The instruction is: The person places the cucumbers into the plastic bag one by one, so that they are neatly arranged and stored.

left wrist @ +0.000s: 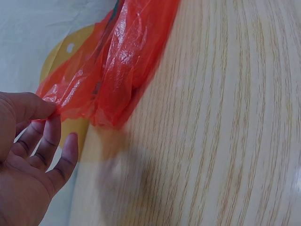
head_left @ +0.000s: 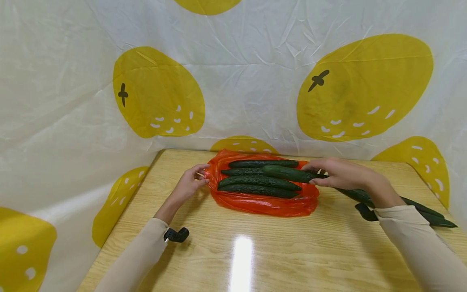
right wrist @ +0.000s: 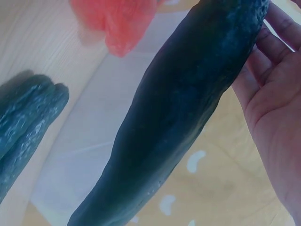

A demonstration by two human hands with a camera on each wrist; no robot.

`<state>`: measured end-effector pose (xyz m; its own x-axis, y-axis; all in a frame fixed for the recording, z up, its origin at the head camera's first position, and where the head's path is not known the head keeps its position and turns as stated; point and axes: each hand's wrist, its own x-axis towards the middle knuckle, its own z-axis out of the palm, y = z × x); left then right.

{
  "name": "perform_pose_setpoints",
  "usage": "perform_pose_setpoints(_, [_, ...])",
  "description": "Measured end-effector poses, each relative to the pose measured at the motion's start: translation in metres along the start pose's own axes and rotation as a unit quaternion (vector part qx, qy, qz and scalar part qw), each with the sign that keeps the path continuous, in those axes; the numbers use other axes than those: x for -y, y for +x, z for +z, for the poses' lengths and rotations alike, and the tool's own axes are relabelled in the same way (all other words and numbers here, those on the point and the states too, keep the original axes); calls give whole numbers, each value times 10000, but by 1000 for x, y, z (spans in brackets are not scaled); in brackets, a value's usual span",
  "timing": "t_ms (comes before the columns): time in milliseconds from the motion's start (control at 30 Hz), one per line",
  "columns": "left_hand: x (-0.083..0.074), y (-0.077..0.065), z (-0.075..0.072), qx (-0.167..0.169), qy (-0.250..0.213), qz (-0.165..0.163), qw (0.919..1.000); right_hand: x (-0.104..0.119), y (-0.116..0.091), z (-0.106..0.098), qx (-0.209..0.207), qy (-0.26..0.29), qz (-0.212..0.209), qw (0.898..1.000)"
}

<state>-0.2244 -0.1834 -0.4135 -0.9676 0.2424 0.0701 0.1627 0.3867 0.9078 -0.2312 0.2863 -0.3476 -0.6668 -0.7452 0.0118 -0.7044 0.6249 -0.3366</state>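
A red plastic bag (head_left: 270,206) lies on the table with several dark green cucumbers (head_left: 259,181) side by side on it. My left hand (head_left: 187,183) is at the bag's left end. In the left wrist view, its thumb and forefinger pinch the edge of the thin red plastic (left wrist: 124,61). My right hand (head_left: 343,173) grips another cucumber (head_left: 288,173) near its right end, and that cucumber's left part overlies the ones on the bag. In the right wrist view, the held cucumber (right wrist: 174,99) slants across the picture, against the fingers of the right hand (right wrist: 277,108).
More cucumbers (head_left: 434,217) lie together on the wooden table (head_left: 299,251) at the right, partly hidden behind my right forearm. A white cloth with yellow fruit shapes (head_left: 251,89) hangs along the table's back and left side.
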Motion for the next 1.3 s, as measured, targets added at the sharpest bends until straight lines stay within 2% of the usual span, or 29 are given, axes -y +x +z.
perform_pose_setpoints(233, [30,14,1,-54,46,28,10000,3,13,3,120,30,54,9999])
perform_pose_setpoints(400, [36,16,2,-155,87,142,9997,4,21,7,108,40,-88,9999])
perform_pose_setpoints(600, [34,14,2,-200,123,138,9996,4,32,11,138,165,-180,9996])
perform_pose_setpoints(1100, [33,14,0,-178,147,87,9997,6,64,21,392,897,-316,9947])
perform_pose_setpoints(1300, [2,3,-1,-9,30,39,10000,9,78,27,469,887,-413,9941])
